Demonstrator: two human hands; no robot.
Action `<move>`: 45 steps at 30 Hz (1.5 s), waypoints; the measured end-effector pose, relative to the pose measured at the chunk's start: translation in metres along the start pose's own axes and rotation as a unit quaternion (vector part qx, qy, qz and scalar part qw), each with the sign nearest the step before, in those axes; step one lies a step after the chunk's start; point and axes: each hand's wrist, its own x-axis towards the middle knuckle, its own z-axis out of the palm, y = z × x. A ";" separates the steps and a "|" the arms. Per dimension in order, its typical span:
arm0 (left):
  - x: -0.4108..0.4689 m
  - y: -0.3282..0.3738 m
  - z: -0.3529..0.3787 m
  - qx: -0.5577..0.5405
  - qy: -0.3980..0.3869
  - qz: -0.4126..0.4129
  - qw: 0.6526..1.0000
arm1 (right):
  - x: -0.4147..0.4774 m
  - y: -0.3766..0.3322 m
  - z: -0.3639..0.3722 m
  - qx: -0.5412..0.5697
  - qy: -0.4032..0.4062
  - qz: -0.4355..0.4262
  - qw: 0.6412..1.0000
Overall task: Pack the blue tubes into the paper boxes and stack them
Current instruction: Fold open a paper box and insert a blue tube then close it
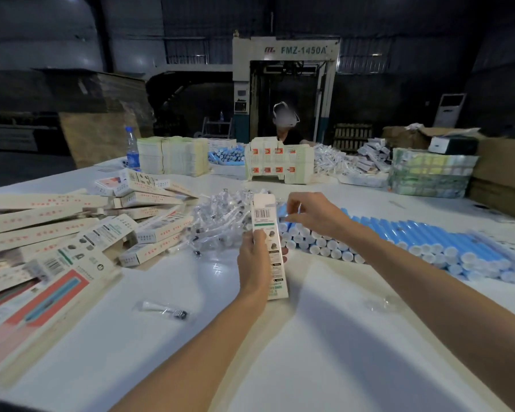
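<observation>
At the left of the frame a loose heap of paper boxes (72, 221) is lying across the desk (309, 352). They are overlapping too much for a sure count, but there are more than a dozen. At lower centre one wrapped nozzle (164, 310) is lying alone. Behind it a pile of clear-wrapped nozzles (217, 221) is spreading out, too tangled to count.

In the middle the left hand (253, 263) is holding one box, the held paper box (269, 233). Its grip is wrapping round the lower half, with the thumb on the printed face. The box's long axis is running up the frame, and whether its far end is open I cannot tell.

Just right of that far end the right hand (312, 215) is reaching over the bank of blue tubes (428, 242). Its thumb and forefinger seem to be pinching the near end of one blue tube (282, 210). The tubes are lying side by side in stacked rows, several dozen of them, with their axes slanting toward the upper right and their white caps facing the lower left.

The right hand is the nearer one. The pinched tube is lying beside the box's top end and at an angle to it, so the coming move is probably turning on swinging the tube into line with the box.
</observation>
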 end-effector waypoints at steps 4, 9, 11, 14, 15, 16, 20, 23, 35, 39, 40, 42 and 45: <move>-0.012 0.004 0.006 -0.017 -0.053 -0.018 0.998 | -0.061 0.012 -0.029 0.150 0.063 0.091 0.982; -0.028 0.000 0.016 0.008 -0.138 -0.009 0.990 | -0.109 0.008 -0.069 0.237 0.132 0.121 0.955; -0.035 -0.001 0.020 0.037 -0.177 0.012 0.983 | -0.118 -0.001 -0.089 0.230 0.174 0.111 0.951; -0.043 -0.003 0.025 0.056 -0.228 0.026 0.972 | -0.122 -0.017 -0.119 0.185 0.178 0.068 0.964; -0.043 -0.004 0.026 0.061 -0.239 0.031 0.969 | -0.123 -0.023 -0.128 0.182 0.173 0.054 0.966; -0.043 -0.005 0.027 0.062 -0.246 0.037 0.967 | -0.123 -0.027 -0.135 0.174 0.169 0.046 0.969; -0.041 -0.007 0.029 0.058 -0.257 0.053 0.963 | -0.116 -0.036 -0.152 0.124 0.124 0.061 0.983; -0.040 -0.009 0.029 0.057 -0.264 0.056 0.961 | -0.109 -0.038 -0.149 0.084 0.067 0.068 0.992; -0.033 -0.011 0.028 0.052 -0.280 0.053 0.957 | -0.097 -0.038 -0.102 0.227 0.079 0.036 0.970; -0.030 -0.012 0.028 0.048 -0.281 0.042 0.957 | -0.104 -0.035 -0.086 0.061 0.091 0.011 0.994; -0.029 -0.013 0.028 0.047 -0.280 0.040 0.958 | -0.107 -0.033 -0.082 0.027 0.091 0.002 0.995; -0.029 -0.013 0.027 0.047 -0.278 0.041 0.958 | -0.116 -0.029 -0.073 0.029 0.115 0.014 0.993; -0.028 -0.010 0.025 0.036 -0.285 0.048 0.957 | -0.139 -0.023 -0.058 0.185 0.211 0.066 0.958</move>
